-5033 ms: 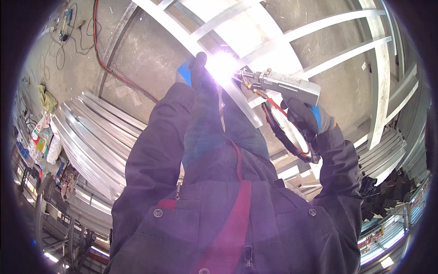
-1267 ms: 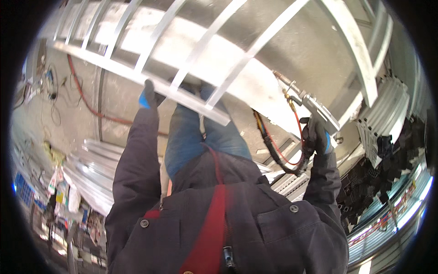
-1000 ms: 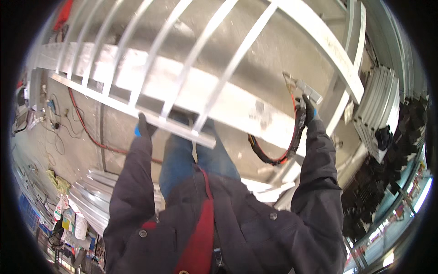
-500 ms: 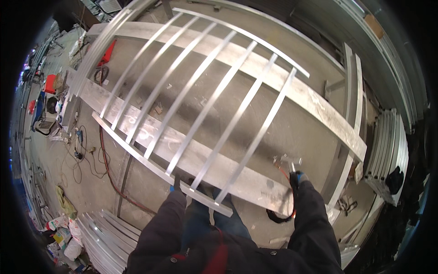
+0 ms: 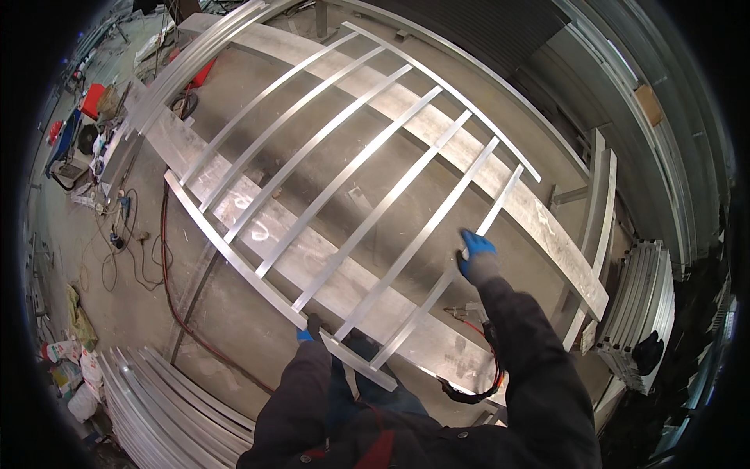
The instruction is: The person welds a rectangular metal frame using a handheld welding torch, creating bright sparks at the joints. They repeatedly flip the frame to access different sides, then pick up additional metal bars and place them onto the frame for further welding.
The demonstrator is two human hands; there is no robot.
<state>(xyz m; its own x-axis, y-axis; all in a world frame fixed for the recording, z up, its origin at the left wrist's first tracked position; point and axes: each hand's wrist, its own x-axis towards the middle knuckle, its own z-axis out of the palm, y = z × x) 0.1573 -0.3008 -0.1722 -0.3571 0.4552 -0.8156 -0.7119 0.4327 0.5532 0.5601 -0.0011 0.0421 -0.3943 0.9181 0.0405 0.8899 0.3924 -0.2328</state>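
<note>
Hand passage: open gaps between crossbars (image 5: 501, 202) of the metal frame (image 5: 234, 258). Two broad beams (image 5: 547, 234) beneath block parts of the way down. Right hand (image 5: 474, 255) covers part of the end crossbar. Cable loop (image 5: 469, 397) obstructs near right; left hand (image 5: 314, 328) occupies near rail.

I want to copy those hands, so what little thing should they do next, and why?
Maybe close the right hand snugly around the end bar: it is right at that bar, though blurry, and the left hand wraps over the near rail, so both could probably steady the metal frame.
</note>
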